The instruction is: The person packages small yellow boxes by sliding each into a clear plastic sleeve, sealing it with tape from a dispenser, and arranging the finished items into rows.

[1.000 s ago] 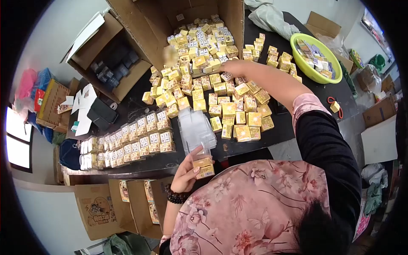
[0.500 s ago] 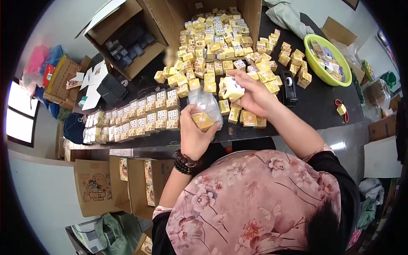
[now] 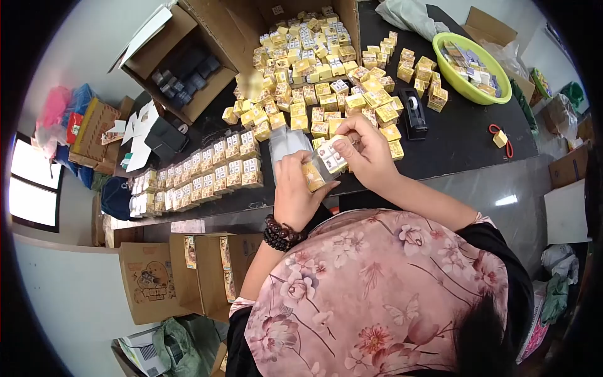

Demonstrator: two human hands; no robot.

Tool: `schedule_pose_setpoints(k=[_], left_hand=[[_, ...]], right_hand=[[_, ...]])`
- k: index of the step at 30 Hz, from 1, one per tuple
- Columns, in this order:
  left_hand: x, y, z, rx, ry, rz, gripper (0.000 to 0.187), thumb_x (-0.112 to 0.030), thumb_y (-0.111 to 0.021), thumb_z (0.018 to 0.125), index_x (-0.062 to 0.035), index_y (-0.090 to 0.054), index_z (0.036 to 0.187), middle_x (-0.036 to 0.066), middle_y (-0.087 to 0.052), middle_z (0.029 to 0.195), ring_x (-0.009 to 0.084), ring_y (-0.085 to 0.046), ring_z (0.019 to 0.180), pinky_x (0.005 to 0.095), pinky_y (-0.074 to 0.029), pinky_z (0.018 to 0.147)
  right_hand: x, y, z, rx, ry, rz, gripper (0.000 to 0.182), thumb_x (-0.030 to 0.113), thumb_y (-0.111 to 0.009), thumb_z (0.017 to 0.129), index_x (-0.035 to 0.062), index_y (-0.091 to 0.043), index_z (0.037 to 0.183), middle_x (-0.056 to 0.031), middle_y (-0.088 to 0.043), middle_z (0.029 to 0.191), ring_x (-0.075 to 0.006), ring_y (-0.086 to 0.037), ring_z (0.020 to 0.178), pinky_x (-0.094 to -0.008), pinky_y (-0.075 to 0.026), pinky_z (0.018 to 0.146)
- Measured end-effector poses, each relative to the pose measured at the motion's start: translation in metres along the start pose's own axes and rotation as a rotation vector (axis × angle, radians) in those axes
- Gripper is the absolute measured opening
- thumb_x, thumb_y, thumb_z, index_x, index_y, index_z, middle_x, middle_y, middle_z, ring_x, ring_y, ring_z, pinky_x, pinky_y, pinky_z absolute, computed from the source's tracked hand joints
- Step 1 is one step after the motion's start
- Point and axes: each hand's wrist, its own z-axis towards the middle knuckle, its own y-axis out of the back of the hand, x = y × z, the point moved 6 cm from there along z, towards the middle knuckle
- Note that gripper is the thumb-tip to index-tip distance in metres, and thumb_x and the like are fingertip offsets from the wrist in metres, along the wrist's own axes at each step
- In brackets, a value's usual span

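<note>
My left hand is closed around a small yellow box that seems to sit in a clear plastic sleeve. Against its upper right side, my right hand pinches another small box, whose white printed face points up. The two boxes meet or nearly meet; fingers hide the exact contact. Just beyond my left hand lies a pile of clear plastic sleeves. Loose yellow boxes crowd the table past both hands. Left of my left hand, wrapped boxes stand in two long rows.
A large carton spills yellow boxes at the back. Another carton holds dark clear-wrapped items. On the right are a tape dispenser, a green basin and red-handled scissors. An open carton stands below the table's left side.
My right hand has brought its box down and left to the box in my left hand, turning the printed face upward. The camera view has shifted slightly.
</note>
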Motion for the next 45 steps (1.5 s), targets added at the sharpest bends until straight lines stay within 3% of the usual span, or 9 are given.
schedule_pose_setpoints(k=[7,11,14,20,27,32,35,38,45], left_hand=[[-0.001,-0.003,0.002,-0.042,-0.038,-0.004,0.065,-0.019,-0.087,0.064,0.0001,-0.047,0.112,0.016,-0.050,0.104,0.0354,-0.049,0.099,0.0410,-0.043,0.086],[0.013,-0.007,-0.001,0.108,0.283,-0.511,0.070,-0.017,-0.088,0.066,-0.0007,-0.043,0.117,0.013,-0.053,0.112,0.0225,-0.053,0.106,0.0333,-0.044,0.089],[0.013,-0.017,-0.007,0.276,0.331,-0.885,0.076,-0.015,-0.089,0.066,-0.0018,-0.040,0.123,0.008,-0.053,0.118,0.0155,-0.051,0.110,0.0296,-0.043,0.092],[0.001,-0.026,-0.015,0.455,0.275,-1.586,0.083,-0.008,-0.085,0.069,-0.0101,-0.032,0.133,0.006,-0.051,0.119,0.0144,-0.051,0.110,0.0291,-0.044,0.092],[0.001,-0.027,-0.013,0.325,0.274,-1.241,0.057,0.001,-0.068,0.085,-0.0029,-0.035,0.131,0.009,-0.051,0.121,0.0139,-0.051,0.111,0.0277,-0.045,0.092],[0.004,-0.025,-0.012,0.231,0.264,-1.237,0.057,0.004,-0.062,0.088,-0.0004,-0.033,0.137,0.011,-0.049,0.125,0.0161,-0.050,0.115,0.0293,-0.044,0.095],[0.008,-0.025,-0.011,0.141,0.239,-1.274,0.057,0.005,-0.058,0.089,-0.0004,-0.030,0.139,0.012,-0.048,0.128,0.0167,-0.050,0.116,0.0301,-0.043,0.098],[0.000,-0.019,-0.007,0.046,0.264,-1.351,0.057,0.006,-0.055,0.090,-0.0009,-0.029,0.141,0.013,-0.046,0.131,0.0174,-0.050,0.117,0.0312,-0.042,0.099],[-0.008,-0.002,-0.005,0.114,0.103,-1.042,0.054,0.006,-0.054,0.092,-0.0014,-0.031,0.140,0.014,-0.045,0.133,0.0203,-0.051,0.121,0.0304,-0.046,0.096]], right_hand=[[-0.007,-0.008,-0.006,0.097,-0.083,-0.025,0.012,0.011,-0.060,0.093,0.0002,-0.055,0.094,-0.0063,-0.049,0.097,-0.0105,-0.053,0.085,-0.0213,-0.045,0.072],[-0.012,0.004,-0.011,0.057,-0.148,0.277,0.009,0.006,-0.061,0.091,0.0011,-0.060,0.098,-0.0084,-0.050,0.103,-0.0144,-0.053,0.094,-0.0255,-0.046,0.079],[0.036,0.013,-0.007,0.290,0.451,-0.246,0.023,0.008,-0.073,0.081,0.0111,-0.071,0.104,-0.0030,-0.060,0.106,-0.0204,-0.051,0.097,-0.0341,-0.040,0.086],[0.050,0.015,0.010,0.491,0.499,-0.190,0.026,0.018,-0.080,0.070,0.0137,-0.074,0.095,0.0036,-0.063,0.088,-0.0196,-0.049,0.087,-0.0323,-0.040,0.082],[0.019,0.017,0.016,0.296,-0.015,-0.020,0.008,0.016,-0.078,0.076,0.0107,-0.074,0.079,0.0026,-0.062,0.075,-0.0177,-0.049,0.084,-0.0308,-0.041,0.075],[0.028,0.008,0.000,0.204,0.137,-0.177,0.004,0.014,-0.075,0.080,0.0103,-0.074,0.081,-0.0016,-0.063,0.089,-0.0182,-0.047,0.095,-0.0285,-0.042,0.080],[0.032,0.009,-0.007,0.088,0.167,-0.130,0.016,0.005,-0.069,0.085,0.0031,-0.067,0.101,-0.0071,-0.056,0.113,-0.0137,-0.049,0.099,-0.0293,-0.041,0.087],[0.001,0.000,-0.013,0.160,-0.202,0.551,0.052,0.002,-0.062,0.090,-0.0014,-0.038,0.136,-0.0098,-0.046,0.129,-0.0216,-0.048,0.124,-0.0341,-0.043,0.102],[-0.006,0.004,-0.012,0.288,-0.116,0.396,0.033,0.004,-0.061,0.092,-0.0015,-0.055,0.124,-0.0100,-0.050,0.125,-0.0200,-0.050,0.120,-0.0315,-0.046,0.096]])
